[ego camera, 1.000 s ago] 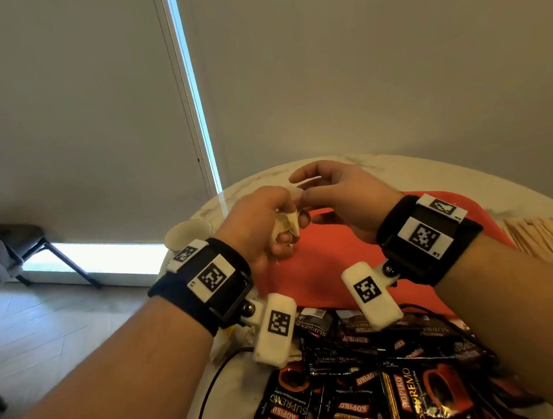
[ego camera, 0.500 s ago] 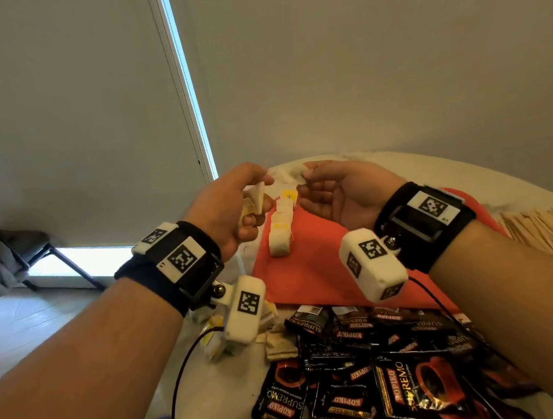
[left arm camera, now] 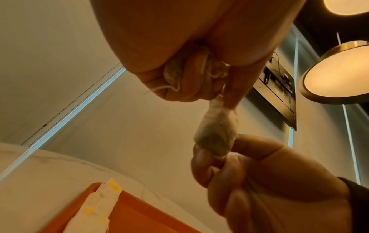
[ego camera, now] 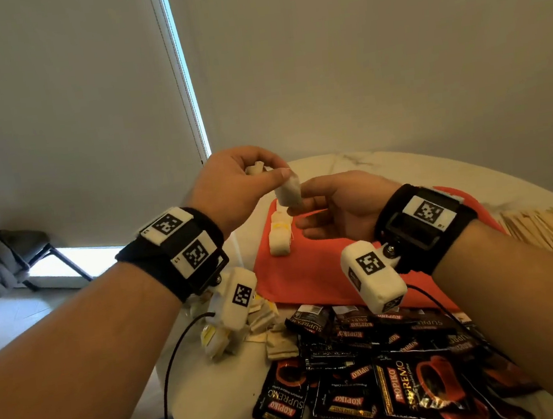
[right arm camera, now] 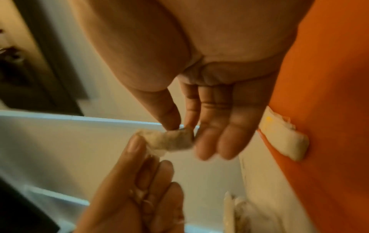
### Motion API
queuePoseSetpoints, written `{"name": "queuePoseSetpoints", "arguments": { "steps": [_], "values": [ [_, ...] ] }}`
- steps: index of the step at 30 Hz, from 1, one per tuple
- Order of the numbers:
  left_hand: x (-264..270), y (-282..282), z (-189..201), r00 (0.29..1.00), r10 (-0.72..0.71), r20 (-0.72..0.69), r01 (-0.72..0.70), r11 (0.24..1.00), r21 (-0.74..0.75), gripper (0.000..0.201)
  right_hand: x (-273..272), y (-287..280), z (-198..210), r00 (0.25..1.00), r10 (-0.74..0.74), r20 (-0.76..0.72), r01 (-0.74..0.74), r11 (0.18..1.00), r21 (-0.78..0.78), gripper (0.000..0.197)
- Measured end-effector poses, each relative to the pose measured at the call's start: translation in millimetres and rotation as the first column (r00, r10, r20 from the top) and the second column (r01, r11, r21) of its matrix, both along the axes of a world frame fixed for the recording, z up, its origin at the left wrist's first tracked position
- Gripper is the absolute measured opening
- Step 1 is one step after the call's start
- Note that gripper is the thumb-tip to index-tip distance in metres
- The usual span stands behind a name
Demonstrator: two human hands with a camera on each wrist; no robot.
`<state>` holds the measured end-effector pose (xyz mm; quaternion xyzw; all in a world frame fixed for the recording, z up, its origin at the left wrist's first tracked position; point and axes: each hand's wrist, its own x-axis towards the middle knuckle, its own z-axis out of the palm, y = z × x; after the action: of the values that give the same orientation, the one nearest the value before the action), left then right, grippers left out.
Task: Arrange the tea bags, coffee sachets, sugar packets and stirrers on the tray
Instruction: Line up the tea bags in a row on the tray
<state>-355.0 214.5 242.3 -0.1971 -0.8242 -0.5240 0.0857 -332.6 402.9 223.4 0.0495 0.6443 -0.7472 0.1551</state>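
While both hands are raised above the far left edge of the orange tray [ego camera: 313, 274], the left hand [ego camera: 232, 193] pinches the top of a tea bag [ego camera: 288, 192] between thumb and forefinger, and the right hand [ego camera: 344, 208] nips its lower end with thumb and forefinger, its other fingers nearly straight. The head view shows only a scrap of pale paper poking from the left fist. The left wrist view looks up into that palm and shows more tea bags [left arm camera: 173, 75] bunched under the curled fingers, a loose string trailing out. The right wrist view shows the pinch from the right hand's side, blurred, with the held bag stretched between the two hands.

On the tray, a short row of tea bags [ego camera: 279, 234] with yellow tags lies along its left edge, directly below the hands. Only the head view takes in the rest of the marble table [ego camera: 436, 170]: a loose heap of tea bags [ego camera: 268, 327] beside the tray's near left corner, a pile of black coffee sachets [ego camera: 384, 379] at the near edge, and wooden stirrers [ego camera: 546, 230] spread to the right of the tray.
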Motion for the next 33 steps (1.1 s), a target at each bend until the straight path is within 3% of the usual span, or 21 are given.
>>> {"name": "queuePoseSetpoints", "arguments": {
  "steps": [4,9,12,20,23,28,33],
  "values": [
    [-1,-1,6,0.995,0.076,0.071,-0.071,0.995,-0.063,0.005,-4,2,1,0.967,-0.068,-0.246,0.097,0.990,0.107,0.017],
    [0,-2,15,0.987,0.071,0.142,-0.059,0.995,-0.083,0.012,-6,-6,2,0.900,0.039,-0.433,0.122,0.933,0.338,0.017],
    [-2,-4,16,0.982,0.073,0.175,-0.060,0.995,-0.082,0.019,-9,-12,2,0.876,-0.026,-0.481,0.192,0.934,0.300,0.019],
    [-9,-12,9,0.960,0.146,0.239,-0.138,0.989,-0.050,0.012,-14,-20,2,0.927,-0.067,-0.369,0.187,0.936,0.299,0.012],
    [-12,-12,8,0.929,0.126,0.347,-0.157,0.986,0.064,0.013,-20,-24,-7,0.963,-0.120,-0.243,0.196,0.926,0.321,0.011],
    [-17,-14,9,0.850,0.089,0.519,-0.274,0.916,0.292,0.010,-28,-28,-35,0.995,-0.095,0.035,0.072,0.905,0.420,0.016],
    [-21,-23,3,0.822,0.057,0.567,-0.295,0.894,0.338,0.010,-34,-33,-57,0.990,-0.082,0.111,0.015,0.865,0.501,0.019]
  ]
}}
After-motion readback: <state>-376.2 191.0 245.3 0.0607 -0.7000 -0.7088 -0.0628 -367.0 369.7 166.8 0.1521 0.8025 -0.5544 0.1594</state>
